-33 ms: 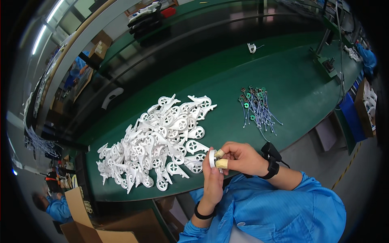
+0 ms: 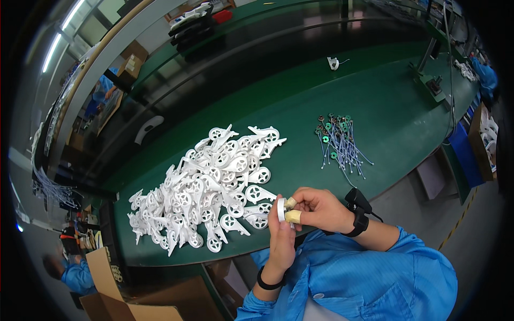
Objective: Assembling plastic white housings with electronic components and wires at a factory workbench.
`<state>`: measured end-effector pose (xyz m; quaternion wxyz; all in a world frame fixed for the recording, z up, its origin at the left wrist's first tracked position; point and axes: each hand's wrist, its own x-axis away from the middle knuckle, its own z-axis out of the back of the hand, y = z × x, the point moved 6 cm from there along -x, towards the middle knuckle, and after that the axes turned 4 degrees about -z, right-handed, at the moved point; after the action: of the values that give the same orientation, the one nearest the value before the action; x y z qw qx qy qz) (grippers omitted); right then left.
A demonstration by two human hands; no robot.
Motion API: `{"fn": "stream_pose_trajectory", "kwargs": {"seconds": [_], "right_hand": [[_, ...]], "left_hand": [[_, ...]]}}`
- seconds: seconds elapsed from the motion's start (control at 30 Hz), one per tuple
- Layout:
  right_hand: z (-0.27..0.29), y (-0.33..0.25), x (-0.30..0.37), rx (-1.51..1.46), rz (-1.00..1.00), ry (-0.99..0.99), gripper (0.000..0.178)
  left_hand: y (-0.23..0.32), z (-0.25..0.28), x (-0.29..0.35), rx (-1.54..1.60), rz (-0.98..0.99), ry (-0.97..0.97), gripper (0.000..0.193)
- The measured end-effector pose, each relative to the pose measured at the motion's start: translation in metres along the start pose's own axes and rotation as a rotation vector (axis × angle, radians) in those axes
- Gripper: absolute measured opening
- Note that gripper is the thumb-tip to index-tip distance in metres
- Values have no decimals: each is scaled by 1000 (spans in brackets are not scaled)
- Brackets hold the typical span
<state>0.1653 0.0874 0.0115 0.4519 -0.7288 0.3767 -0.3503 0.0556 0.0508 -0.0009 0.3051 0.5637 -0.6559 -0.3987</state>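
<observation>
I see the green bench (image 2: 375,117), w/ a big pile of white plastic parts (image 2: 209,187) mid-bench toward its near edge, and a bundle of wired components (image 2: 340,142) to the right, well apart. Both hands meet at the near edge: left hand (image 2: 282,238) and right hand (image 2: 321,209) pinch a small white ring part (image 2: 280,209) betw. capped fingertips (image 2: 293,216).
</observation>
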Motion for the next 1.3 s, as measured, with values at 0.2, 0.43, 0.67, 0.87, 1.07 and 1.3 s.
{"fn": "stream_pose_trajectory", "kwargs": {"seconds": [0.2, 0.43, 0.67, 0.87, 1.07, 1.3], "right_hand": [[1, 1, 6, 93, 91, 142, 18], [0, -1, 8, 50, 208, 151, 19], [-6, -17, 11, 211, 363, 133, 21], [-7, -20, 15, 363, 483, 163, 23], [-9, -21, 16, 333, 438, 163, 22], [-13, -38, 20, 848, 798, 281, 23]], "left_hand": [[0, -3, 2, -98, 0, 10, 62], [1, 1, 3, -102, -69, -6, 65], [12, -9, 0, -160, -124, 41, 67], [7, -10, 2, -15, -69, 42, 67], [6, -10, 1, -40, -71, 14, 66], [11, -9, 4, -291, -76, 89, 60]]}}
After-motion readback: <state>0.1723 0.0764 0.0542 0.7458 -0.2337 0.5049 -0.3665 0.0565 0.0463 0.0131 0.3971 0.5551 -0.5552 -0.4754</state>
